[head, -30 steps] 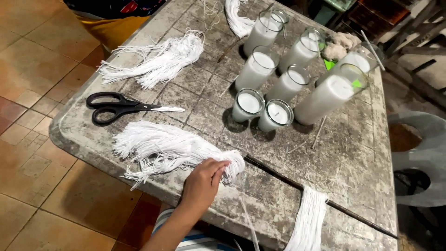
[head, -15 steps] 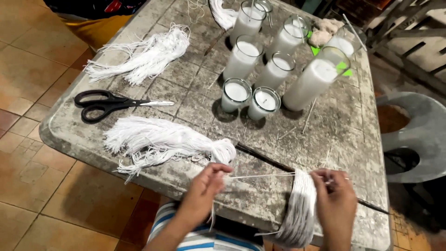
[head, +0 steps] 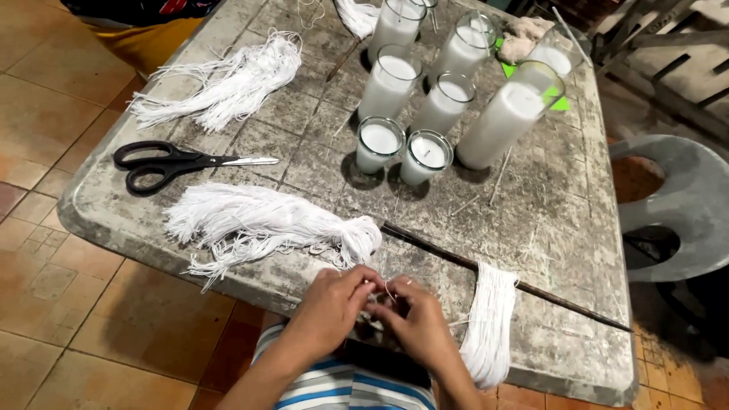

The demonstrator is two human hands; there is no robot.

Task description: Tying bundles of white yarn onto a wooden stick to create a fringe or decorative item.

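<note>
My left hand (head: 334,304) and my right hand (head: 418,323) meet at the table's near edge, fingertips pinched together on a thin white string (head: 389,292). A loose bundle of white strings (head: 266,224) lies just left of my hands. Another bundle of white strings (head: 490,323) hangs over the table edge to the right of my right hand. Behind them, several glass candles (head: 425,114) filled with white wax stand in a group.
Black-handled scissors (head: 178,161) lie at the left on the worn grey table (head: 562,228). A third string bundle (head: 228,80) lies at the far left. A long dark thin rod (head: 516,282) crosses the table. A grey plastic chair (head: 680,205) stands at the right.
My hands have come together at the near edge on a single string. Earlier the left hand was at the loose bundle and the right held the hanging bundle.
</note>
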